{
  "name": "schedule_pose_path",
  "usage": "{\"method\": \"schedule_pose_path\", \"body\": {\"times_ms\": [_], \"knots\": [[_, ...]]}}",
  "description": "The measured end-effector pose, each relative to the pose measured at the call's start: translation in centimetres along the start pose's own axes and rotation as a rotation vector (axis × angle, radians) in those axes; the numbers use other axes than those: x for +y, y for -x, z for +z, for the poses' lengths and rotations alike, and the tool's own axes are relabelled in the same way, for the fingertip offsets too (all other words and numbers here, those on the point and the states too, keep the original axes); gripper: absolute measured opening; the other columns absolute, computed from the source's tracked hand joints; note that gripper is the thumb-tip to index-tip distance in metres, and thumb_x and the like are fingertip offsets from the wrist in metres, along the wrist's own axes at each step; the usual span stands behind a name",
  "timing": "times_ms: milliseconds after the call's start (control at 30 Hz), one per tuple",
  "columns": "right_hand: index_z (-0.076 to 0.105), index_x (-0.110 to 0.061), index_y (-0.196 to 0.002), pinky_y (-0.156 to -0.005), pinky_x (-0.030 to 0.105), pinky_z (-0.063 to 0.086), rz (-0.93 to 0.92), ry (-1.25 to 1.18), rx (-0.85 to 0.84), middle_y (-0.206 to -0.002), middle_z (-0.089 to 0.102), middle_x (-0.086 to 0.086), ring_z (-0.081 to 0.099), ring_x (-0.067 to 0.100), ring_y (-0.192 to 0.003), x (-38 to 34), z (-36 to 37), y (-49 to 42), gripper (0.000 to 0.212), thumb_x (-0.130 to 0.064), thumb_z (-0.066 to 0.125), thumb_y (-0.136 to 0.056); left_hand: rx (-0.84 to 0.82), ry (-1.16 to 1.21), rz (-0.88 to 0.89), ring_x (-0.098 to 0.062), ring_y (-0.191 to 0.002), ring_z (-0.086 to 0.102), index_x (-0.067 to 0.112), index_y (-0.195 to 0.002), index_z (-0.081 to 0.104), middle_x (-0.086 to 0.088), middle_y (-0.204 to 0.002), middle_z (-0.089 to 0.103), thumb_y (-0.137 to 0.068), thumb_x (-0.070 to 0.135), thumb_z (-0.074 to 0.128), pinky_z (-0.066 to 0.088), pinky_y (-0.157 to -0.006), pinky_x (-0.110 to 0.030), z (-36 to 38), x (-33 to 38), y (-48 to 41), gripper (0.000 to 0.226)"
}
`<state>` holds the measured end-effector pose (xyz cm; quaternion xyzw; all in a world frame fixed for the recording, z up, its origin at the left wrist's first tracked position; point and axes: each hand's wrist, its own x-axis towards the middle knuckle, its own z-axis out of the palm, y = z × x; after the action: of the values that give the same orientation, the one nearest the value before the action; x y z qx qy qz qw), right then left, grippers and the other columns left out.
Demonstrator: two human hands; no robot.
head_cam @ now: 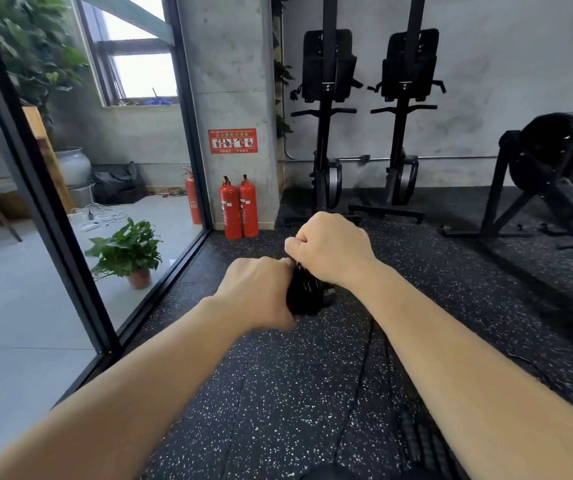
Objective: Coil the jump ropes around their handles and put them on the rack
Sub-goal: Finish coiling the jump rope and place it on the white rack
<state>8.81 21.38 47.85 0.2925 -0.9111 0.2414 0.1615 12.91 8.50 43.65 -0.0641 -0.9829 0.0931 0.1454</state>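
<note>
Black rubber floor (278, 393), grainy with white speckles, fills lower frame. Glass wall (132, 202) with black metal frame, left side. Two tall black machines (326, 133) against rough grey concrete, upper centre. Two red cylindrical fire extinguishers (240, 209), mid-left. Centre frame: left hand (257, 292), fingers curled tight round lumpy black jump rope (304, 296); right hand (330, 247) fisted, fingertips pinching bundle top, thin cord trailing down
</note>
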Motion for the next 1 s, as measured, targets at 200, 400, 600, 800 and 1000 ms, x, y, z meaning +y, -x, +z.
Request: {"method": "schedule_pose_path", "body": {"times_ms": [200,400,600,800,1000], "knots": [[0.047,-0.016,-0.044,-0.054,0.029,0.034,-0.089,0.038,-0.084,-0.045,0.043,-0.004,0.045,0.013,-0.049,2.1,0.1,-0.4,0.056,-0.047,0.054,-0.090,-0.015,0.066,0.225,-0.019,-0.067,0.054,0.023,-0.087,0.037,0.008,-0.073,0.048,-0.074,0.046,0.066,0.037,-0.057,-0.029,-0.5,-0.1,0.8,0.039],[0.036,-0.021,-0.040,-0.049,0.028,0.027,0.158,-0.462,-0.407,-0.042,0.032,-0.005,0.030,0.012,-0.038,4.1,0.8,-0.4,0.059,-0.044,0.068,-0.084,-0.032,0.226,0.281,-0.018,-0.070,0.056,0.019,-0.092,0.045,0.010,-0.075,0.046,-0.072,0.043,0.069,0.047,-0.063,-0.033,-0.6,-0.2,1.4,0.039],[0.051,-0.013,-0.053,-0.043,0.018,0.036,0.296,-0.778,-0.543,-0.042,0.048,-0.009,0.043,0.006,-0.039,5.4,1.2,1.1,0.044,-0.022,0.057,-0.095,0.012,0.384,0.316,-0.011,-0.077,0.060,0.032,-0.117,0.047,0.010,-0.083,0.059,-0.066,0.042,0.070,0.051,-0.067,-0.032,-0.8,0.4,1.1,0.057],[0.050,-0.017,-0.056,-0.049,0.022,0.031,0.552,-1.344,-0.268,-0.053,0.050,-0.003,0.043,0.012,-0.051,5.4,4.3,2.6,0.047,-0.019,0.037,-0.101,0.051,0.681,0.083,-0.005,-0.063,0.054,0.030,-0.076,0.046,0.009,-0.069,0.057,-0.063,0.032,0.080,0.039,-0.055,-0.017,-0.9,1.8,1.0,0.037],[0.041,-0.013,-0.062,-0.036,0.020,0.015,0.585,-1.173,-0.190,-0.048,0.038,0.000,0.024,0.009,-0.035,4.4,6.2,3.5,0.039,-0.007,0.038,-0.100,0.105,0.848,-0.288,-0.009,-0.063,0.055,0.013,-0.070,0.059,0.004,-0.067,0.063,-0.062,0.031,0.084,0.040,-0.051,-0.018,-0.2,1.9,-0.6,0.032]]}}
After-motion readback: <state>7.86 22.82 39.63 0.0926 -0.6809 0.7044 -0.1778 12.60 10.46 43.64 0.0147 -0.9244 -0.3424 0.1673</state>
